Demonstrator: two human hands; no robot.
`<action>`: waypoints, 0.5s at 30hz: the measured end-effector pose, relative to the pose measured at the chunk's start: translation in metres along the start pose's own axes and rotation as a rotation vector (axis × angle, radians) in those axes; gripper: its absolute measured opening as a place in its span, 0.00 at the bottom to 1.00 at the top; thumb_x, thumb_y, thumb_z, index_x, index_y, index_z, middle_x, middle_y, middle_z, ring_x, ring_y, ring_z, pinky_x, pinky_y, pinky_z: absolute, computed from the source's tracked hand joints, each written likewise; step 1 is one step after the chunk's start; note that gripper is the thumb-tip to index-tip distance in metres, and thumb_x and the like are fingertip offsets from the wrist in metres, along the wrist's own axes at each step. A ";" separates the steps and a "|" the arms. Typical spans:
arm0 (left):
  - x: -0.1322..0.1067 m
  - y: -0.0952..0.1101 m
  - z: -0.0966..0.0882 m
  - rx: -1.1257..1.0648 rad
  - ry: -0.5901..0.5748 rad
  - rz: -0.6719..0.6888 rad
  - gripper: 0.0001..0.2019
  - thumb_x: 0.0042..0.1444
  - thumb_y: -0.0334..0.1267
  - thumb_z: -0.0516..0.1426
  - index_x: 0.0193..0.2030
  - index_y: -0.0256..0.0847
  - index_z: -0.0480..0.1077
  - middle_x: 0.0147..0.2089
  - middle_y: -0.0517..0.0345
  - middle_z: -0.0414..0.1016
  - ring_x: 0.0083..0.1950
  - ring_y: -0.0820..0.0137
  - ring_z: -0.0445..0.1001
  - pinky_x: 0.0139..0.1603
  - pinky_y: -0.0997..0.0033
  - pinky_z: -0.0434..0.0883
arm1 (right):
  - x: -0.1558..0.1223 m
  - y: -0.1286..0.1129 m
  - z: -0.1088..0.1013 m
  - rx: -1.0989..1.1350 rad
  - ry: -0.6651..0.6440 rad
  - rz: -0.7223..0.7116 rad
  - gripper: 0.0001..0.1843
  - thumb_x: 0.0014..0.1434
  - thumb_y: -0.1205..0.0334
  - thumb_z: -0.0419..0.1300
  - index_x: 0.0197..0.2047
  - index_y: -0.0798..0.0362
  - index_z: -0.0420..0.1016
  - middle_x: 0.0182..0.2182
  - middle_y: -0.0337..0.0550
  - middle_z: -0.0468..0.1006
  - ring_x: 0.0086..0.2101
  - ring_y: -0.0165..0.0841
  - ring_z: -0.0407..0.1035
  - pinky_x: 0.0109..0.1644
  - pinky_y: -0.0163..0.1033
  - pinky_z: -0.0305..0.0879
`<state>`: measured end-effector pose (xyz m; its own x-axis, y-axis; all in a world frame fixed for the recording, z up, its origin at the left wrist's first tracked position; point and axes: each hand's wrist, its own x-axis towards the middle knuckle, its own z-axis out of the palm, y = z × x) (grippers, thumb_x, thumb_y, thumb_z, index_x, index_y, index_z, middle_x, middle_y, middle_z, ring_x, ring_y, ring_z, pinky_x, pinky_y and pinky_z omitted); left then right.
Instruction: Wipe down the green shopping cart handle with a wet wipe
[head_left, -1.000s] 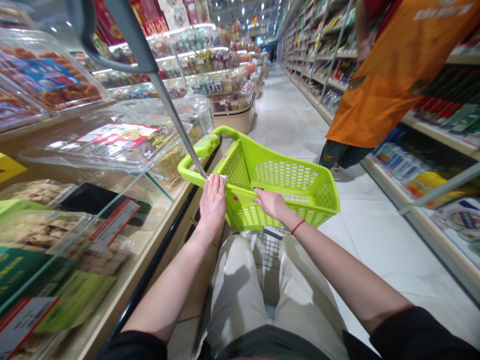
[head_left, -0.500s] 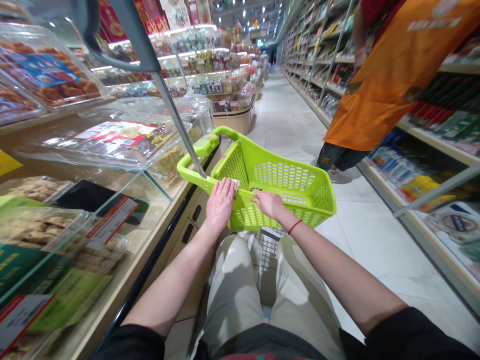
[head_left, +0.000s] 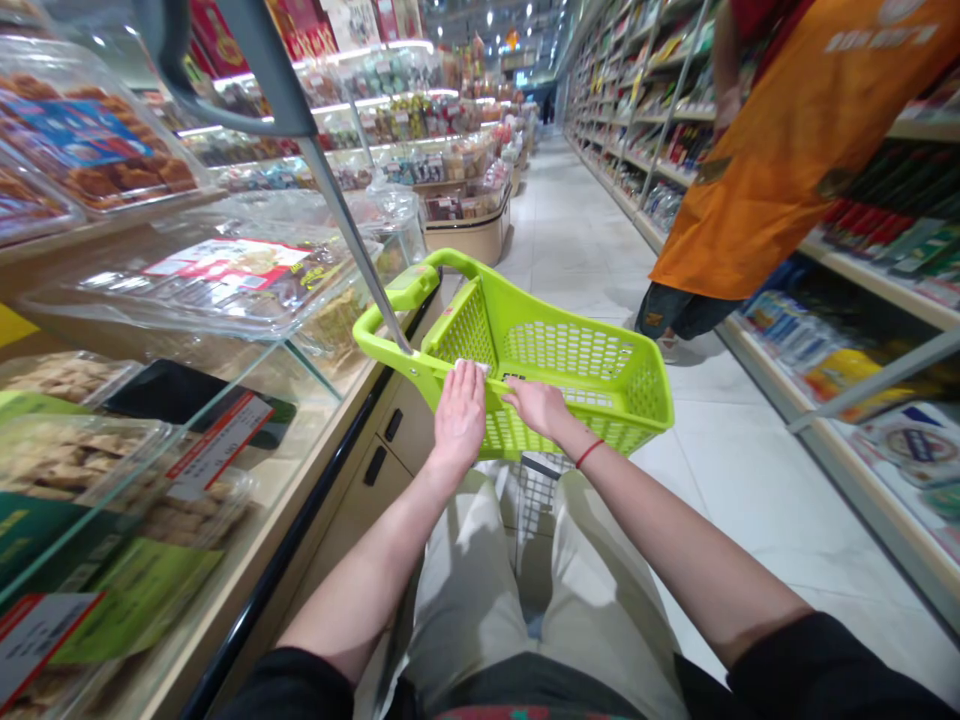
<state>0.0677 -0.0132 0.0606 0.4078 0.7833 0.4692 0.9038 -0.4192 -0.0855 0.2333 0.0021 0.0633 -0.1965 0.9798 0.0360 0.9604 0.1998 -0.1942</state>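
A lime green plastic shopping basket [head_left: 600,385] sits in front of me on a wire frame, with a metal pole [head_left: 352,240] rising from its left handle. My left hand [head_left: 460,415] lies palm down on the basket's near rim, pressing a small white cloth [head_left: 469,367] whose edge shows past the fingertips. My right hand [head_left: 540,408] rests on the same rim a little to the right, fingers curled over the edge. A red band circles my right wrist.
A glass display counter [head_left: 247,400] with boxed pastries runs along my left. Stocked shelves [head_left: 862,300] line the right side of the aisle. A person in an orange apron [head_left: 780,170] stands at the right shelves. The tiled aisle floor [head_left: 585,230] stretches ahead.
My left hand has slid the white cloth rightward along the near rim, from the pole's base toward my right hand. The right hand has barely moved.
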 end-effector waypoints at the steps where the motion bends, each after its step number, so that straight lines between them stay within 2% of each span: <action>1: -0.001 0.009 0.005 -0.011 -0.019 0.020 0.26 0.63 0.24 0.45 0.68 0.24 0.58 0.71 0.34 0.58 0.75 0.58 0.51 0.74 0.52 0.55 | 0.000 0.000 0.000 0.002 0.007 0.002 0.17 0.69 0.54 0.49 0.54 0.48 0.71 0.45 0.47 0.82 0.45 0.41 0.76 0.43 0.39 0.67; 4: -0.001 0.023 0.013 -0.014 -0.025 0.065 0.25 0.63 0.25 0.45 0.67 0.26 0.60 0.70 0.37 0.60 0.73 0.57 0.54 0.73 0.52 0.57 | -0.001 -0.001 -0.001 0.006 0.005 0.007 0.17 0.69 0.57 0.48 0.55 0.48 0.72 0.46 0.48 0.82 0.46 0.40 0.76 0.44 0.40 0.67; 6: -0.001 0.021 0.012 -0.001 -0.016 0.103 0.25 0.63 0.25 0.45 0.66 0.27 0.61 0.70 0.39 0.61 0.73 0.57 0.55 0.73 0.51 0.58 | -0.002 -0.001 -0.002 0.005 0.001 0.008 0.17 0.69 0.56 0.48 0.55 0.48 0.72 0.46 0.48 0.82 0.46 0.40 0.76 0.45 0.40 0.67; 10: 0.003 -0.008 -0.005 0.028 -0.026 0.124 0.25 0.64 0.24 0.44 0.67 0.27 0.61 0.70 0.40 0.62 0.73 0.59 0.57 0.74 0.53 0.56 | -0.003 -0.001 -0.003 0.007 0.010 0.002 0.18 0.69 0.52 0.48 0.55 0.47 0.71 0.48 0.46 0.81 0.47 0.41 0.76 0.45 0.41 0.67; 15: 0.010 -0.052 -0.032 0.070 0.023 -0.025 0.24 0.64 0.24 0.43 0.66 0.26 0.62 0.68 0.36 0.63 0.72 0.57 0.58 0.74 0.50 0.53 | -0.004 0.000 -0.002 0.004 0.000 0.005 0.18 0.69 0.52 0.48 0.56 0.46 0.70 0.49 0.46 0.81 0.46 0.41 0.76 0.44 0.40 0.66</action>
<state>0.0212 0.0017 0.0983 0.3823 0.7822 0.4919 0.9210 -0.3655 -0.1346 0.2341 -0.0019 0.0657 -0.1913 0.9809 0.0353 0.9606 0.1945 -0.1987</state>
